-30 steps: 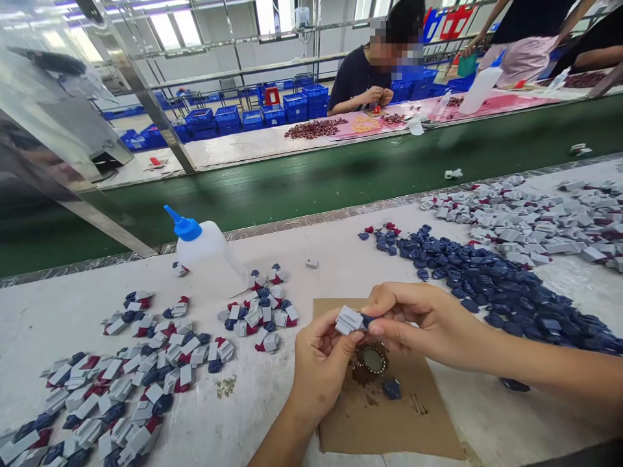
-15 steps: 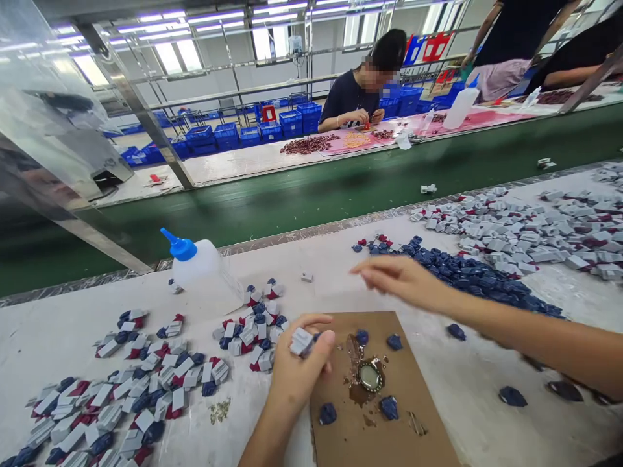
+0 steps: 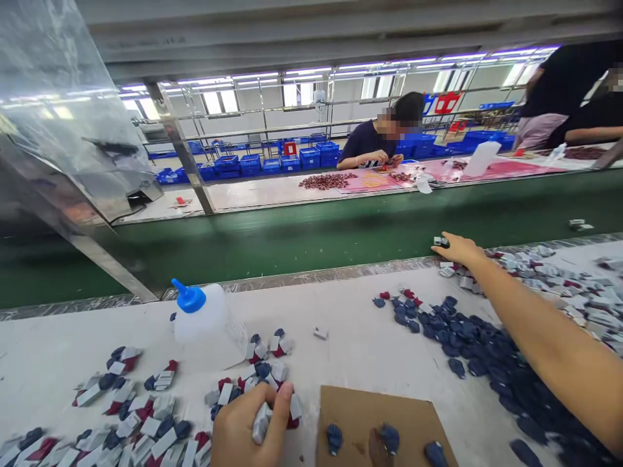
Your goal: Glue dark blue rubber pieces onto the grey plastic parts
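My left hand (image 3: 236, 431) is closed around a small light-grey plastic piece (image 3: 261, 423), beside a cluster of grey, dark-blue and dark-red assembled pieces (image 3: 224, 392). My right hand (image 3: 461, 250) reaches far forward to the green conveyor belt (image 3: 302, 240). Its fingertips grip another small grey piece (image 3: 440, 242) at the belt's near side. A brown cardboard sheet (image 3: 353, 405) lies at the bottom centre with several dark-blue pieces on it, such as one blue piece (image 3: 334, 439), and a wet brown patch. The cardboard's lower part is out of view.
A white bottle with a blue nozzle (image 3: 209, 327) stands at left. Dark-blue pieces (image 3: 481, 350) are heaped under my right forearm, with grey pieces (image 3: 559, 279) beyond. A single grey piece (image 3: 320, 333) lies mid-table. A co-worker (image 3: 374, 139) sits across the belt; a metal post (image 3: 182, 149) rises at left.
My right hand has moved forward and right from above the table to the grey piece on the belt. My left hand has shifted left off the cardboard, still holding its piece. The view has tilted up.
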The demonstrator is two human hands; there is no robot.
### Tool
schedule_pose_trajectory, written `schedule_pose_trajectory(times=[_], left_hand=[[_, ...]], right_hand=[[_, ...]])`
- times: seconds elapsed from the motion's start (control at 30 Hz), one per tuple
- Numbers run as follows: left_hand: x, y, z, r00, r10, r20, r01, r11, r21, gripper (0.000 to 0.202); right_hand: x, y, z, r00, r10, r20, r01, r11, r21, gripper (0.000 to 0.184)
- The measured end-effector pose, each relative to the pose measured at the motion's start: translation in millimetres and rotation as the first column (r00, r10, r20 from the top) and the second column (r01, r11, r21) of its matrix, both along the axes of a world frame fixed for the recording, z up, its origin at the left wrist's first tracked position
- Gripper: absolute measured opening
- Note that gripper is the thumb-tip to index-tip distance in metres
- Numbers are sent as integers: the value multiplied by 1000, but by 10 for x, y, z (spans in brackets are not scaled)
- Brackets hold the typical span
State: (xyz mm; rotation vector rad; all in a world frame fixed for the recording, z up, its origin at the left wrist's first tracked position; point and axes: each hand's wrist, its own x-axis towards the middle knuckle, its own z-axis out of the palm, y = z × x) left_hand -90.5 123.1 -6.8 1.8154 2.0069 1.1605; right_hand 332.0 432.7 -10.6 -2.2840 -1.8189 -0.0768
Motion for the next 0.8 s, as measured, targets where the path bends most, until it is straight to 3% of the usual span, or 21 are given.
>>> schedule_pose_trajectory(times=[0.1, 0.23, 0.33, 0.4, 0.47, 0.53, 0.6, 0.63, 0.7, 0.77, 0.8], left_hand=[[2, 20, -88, 944, 15, -330, 36, 988, 147, 28], [71, 29, -159, 846, -40, -532, 154, 973, 171, 24], [101, 33, -171, 799, -67, -597, 196, 969, 152, 19], [110, 29, -144, 772, -67, -632, 220, 961, 166, 15], [142, 3, -84, 792, -87, -605, 246, 952, 185, 21], [221, -51, -8, 887, -172, -430, 269, 947, 177, 29], [347, -120, 53, 955, -294, -35, 296, 950, 100, 32], [419, -152, 70, 917, -334, 217, 333, 942, 38, 35], [551, -198, 74, 710, -298, 638, 434, 899, -63, 41], [639, -209, 60, 515, -195, 835, 489, 867, -99, 44], [663, -204, 56, 455, -153, 877, 497, 861, -107, 44]], right_hand=[[-107, 120, 13, 1000, -10, -23, 7, 995, -102, 30], [-413, -27, 131, 975, 202, -93, -209, 974, -84, 27], [-750, -488, 222, 885, 438, -156, -443, 896, 3, 26], [-988, -929, 278, 797, 573, -190, -575, 816, 50, 34], [-1214, -1401, 336, 678, 697, -234, -694, 712, 112, 38], [-1418, -1835, 390, 510, 815, -275, -780, 573, 252, 34], [-1598, -2188, 419, 376, 881, -287, -795, 466, 388, 25], [-1677, -2330, 421, 319, 905, -281, -798, 417, 435, 21], [-1805, -2544, 399, 184, 957, -225, -825, 275, 494, 15], [-1868, -2663, 362, 76, 988, -133, -863, 132, 487, 13], [-1864, -2685, 344, 45, 994, -99, -883, 86, 461, 16]])
